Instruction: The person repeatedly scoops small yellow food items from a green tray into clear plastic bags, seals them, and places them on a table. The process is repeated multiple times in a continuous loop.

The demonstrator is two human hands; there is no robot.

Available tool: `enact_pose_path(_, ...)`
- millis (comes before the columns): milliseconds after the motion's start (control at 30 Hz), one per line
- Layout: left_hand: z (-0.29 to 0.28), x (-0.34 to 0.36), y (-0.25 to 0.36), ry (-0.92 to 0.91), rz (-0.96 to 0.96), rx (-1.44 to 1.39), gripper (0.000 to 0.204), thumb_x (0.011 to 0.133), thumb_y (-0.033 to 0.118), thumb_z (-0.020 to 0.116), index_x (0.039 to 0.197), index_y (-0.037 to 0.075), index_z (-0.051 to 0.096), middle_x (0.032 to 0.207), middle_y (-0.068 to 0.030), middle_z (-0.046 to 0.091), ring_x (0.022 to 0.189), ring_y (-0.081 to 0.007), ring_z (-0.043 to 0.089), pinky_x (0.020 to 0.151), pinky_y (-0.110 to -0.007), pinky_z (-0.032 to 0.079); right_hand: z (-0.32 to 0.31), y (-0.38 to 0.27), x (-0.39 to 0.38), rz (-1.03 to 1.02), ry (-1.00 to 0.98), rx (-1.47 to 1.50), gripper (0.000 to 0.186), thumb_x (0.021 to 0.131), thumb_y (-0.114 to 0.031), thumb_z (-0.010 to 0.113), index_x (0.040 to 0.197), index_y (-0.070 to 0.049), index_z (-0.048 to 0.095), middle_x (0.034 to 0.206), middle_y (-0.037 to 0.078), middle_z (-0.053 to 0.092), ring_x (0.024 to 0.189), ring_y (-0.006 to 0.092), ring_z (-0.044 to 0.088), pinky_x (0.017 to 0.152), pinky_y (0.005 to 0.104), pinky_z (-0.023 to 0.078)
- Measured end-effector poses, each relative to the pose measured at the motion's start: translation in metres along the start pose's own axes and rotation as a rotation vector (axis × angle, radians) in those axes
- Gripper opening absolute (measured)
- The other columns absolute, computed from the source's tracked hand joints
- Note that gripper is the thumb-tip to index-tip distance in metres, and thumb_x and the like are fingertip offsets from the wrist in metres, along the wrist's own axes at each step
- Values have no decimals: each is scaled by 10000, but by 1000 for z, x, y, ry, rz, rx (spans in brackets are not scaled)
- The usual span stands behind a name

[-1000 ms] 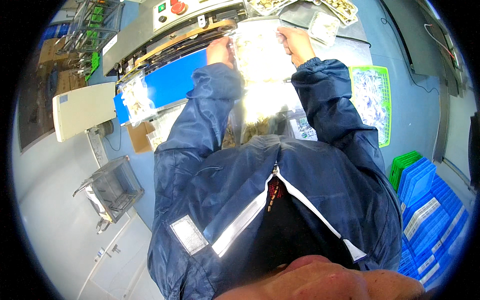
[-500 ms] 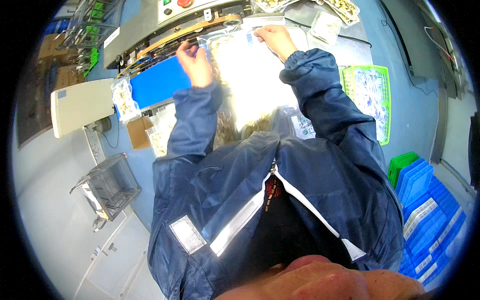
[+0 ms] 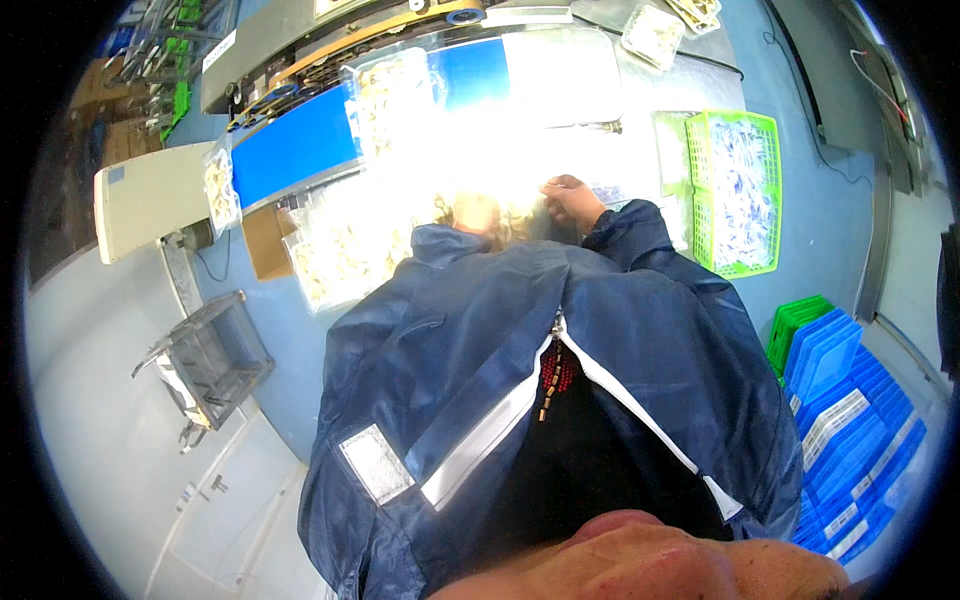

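Observation:
My right hand [image 3: 573,202] is close in front of my jacket, over the brightly lit work surface. Its thumb and fingers are pinched together, and what they hold, if anything, is too small to make out. My left hand [image 3: 476,214] is beside it on the left, so washed out by glare that its fingers do not show. Pale small pieces lie around both hands. Beyond them, a clear plastic bag of pale pieces [image 3: 390,100] lies on the blue conveyor belt [image 3: 295,145], apart from my hands. A clear container of similar pieces [image 3: 345,255] is left of my left hand.
Another filled bag [image 3: 221,185] hangs at the belt's left end. A green basket [image 3: 775,195] of small blue-and-white packets stands at the right. Blue crates [image 3: 860,430] are stacked lower right. A machine with a tan band [image 3: 350,50] runs along the back.
Both hands have drawn back from the belt toward my body. The filled bag that was near them now lies on the belt, farther left. My view has shifted slightly.

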State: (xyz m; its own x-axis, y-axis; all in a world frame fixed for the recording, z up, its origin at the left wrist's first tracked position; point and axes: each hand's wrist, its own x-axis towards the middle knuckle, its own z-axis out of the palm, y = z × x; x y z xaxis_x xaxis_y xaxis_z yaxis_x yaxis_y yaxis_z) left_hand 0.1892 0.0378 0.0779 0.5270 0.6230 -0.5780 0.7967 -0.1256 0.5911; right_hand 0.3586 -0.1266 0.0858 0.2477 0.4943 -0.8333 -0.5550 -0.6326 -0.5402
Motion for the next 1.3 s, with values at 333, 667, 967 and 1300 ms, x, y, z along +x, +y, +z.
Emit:
enact_pose_path(333, -60, -39, 82, -66, 101, -1018, 167, 953, 214, 623, 1047, 77, 644, 991, 18, 641, 863, -69, 553, 774, -246, 434, -23, -86, -87, -348, 7, 218, 160, 934, -219, 611, 845, -87, 635, 683, -73, 468, 603, 47, 377, 548, 206, 299)
enact_pose_path(667, -79, 70, 222, -5, 105, -1116, 177, 936, 149, 577, 905, -8, 653, 758, -25, 605, 637, -125, 507, 566, -291, 395, -55, -202, -38, -631, 313, 473, 167, 882, -187, 635, 824, -30, 638, 683, -13, 569, 536, 63, 446, 462, 234, 312)
enact_pose_path(967, -91, 135, 222, -87, 11, -1052, 235, 969, 106, 468, 1068, -58, 605, 1011, -130, 644, 907, -236, 596, 843, -352, 467, -69, -237, 8, -572, 350, 352, 195, 872, -199, 649, 761, -39, 645, 649, -8, 567, 471, 91, 418, 415, 262, 288)
enact_pose_path(1300, -125, 133, 189, 84, 46, -1116, 158, 907, 101, 573, 940, -8, 684, 872, -80, 674, 744, -180, 583, 660, -307, 458, -23, -252, 17, -575, 299, 206, 220, 900, -220, 657, 804, -22, 676, 602, -16, 541, 440, 71, 377, 401, 249, 250)
